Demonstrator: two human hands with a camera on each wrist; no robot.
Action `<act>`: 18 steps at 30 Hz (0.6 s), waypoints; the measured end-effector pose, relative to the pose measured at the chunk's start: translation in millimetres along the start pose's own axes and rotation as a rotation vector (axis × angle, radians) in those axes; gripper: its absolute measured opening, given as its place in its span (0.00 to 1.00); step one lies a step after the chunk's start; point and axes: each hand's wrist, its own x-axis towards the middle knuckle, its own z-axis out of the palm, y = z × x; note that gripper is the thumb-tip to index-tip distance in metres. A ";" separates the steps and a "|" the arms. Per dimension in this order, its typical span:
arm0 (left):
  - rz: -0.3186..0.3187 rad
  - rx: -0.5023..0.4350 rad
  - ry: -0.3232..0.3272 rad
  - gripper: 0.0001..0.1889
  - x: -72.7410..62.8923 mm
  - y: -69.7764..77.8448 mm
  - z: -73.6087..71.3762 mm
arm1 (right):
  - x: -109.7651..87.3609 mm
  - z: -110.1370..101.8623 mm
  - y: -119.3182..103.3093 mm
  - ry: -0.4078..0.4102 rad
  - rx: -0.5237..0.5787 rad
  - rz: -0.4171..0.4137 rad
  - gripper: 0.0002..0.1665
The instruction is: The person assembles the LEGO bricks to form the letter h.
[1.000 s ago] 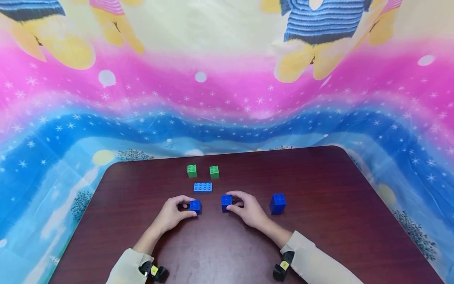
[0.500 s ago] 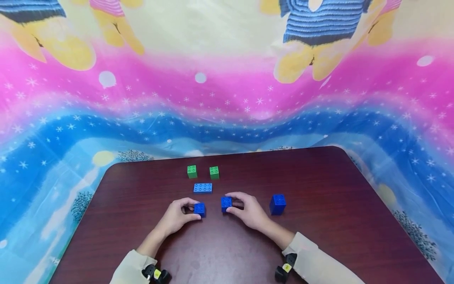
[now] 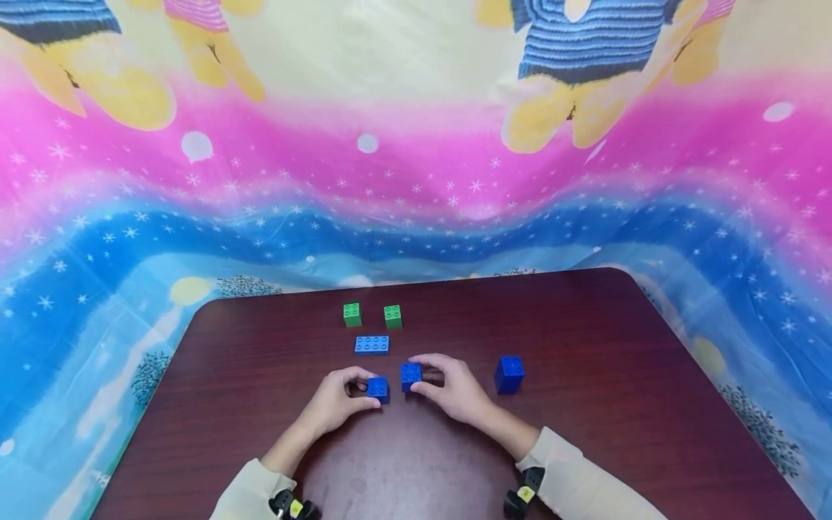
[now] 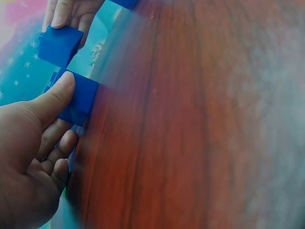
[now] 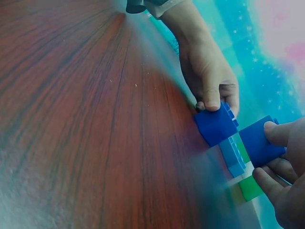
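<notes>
Between thumb and fingers, my left hand [image 3: 334,401] pinches a dark blue building block [image 3: 378,389] with studs on top. My right hand [image 3: 455,388] pinches a matching dark blue block [image 3: 410,376] by its near and far sides. A small gap separates the two blocks in the head view, with the right one slightly farther back. In the left wrist view, the left thumb lies across the side of its block [image 4: 83,99], and the other block [image 4: 60,45] shows beyond it. The right wrist view has the right-hand block [image 5: 262,142] close to the left-hand one [image 5: 217,125].
Behind the hands lies a lighter blue eight-stud block [image 3: 372,345]. Farther back stand two green blocks [image 3: 352,314] [image 3: 393,316]. A taller dark blue block [image 3: 510,375] stands right of the right hand on the brown table [image 3: 585,325]. A printed cloth [image 3: 416,180] hangs behind.
The left hand has carried its block to the right and slightly nearer the person. The right hand has shifted its block slightly left, narrowing the gap. The other blocks have stayed put.
</notes>
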 end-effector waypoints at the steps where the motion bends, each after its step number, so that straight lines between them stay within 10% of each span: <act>1: 0.003 0.002 0.000 0.17 -0.1 0.9 0.9 | -0.1 0.1 -0.6 -0.001 0.002 -0.002 0.24; 18: 0.082 0.041 -0.040 0.17 2.4 10.9 16.7 | -3.3 4.3 -8.8 -0.023 0.105 -0.057 0.25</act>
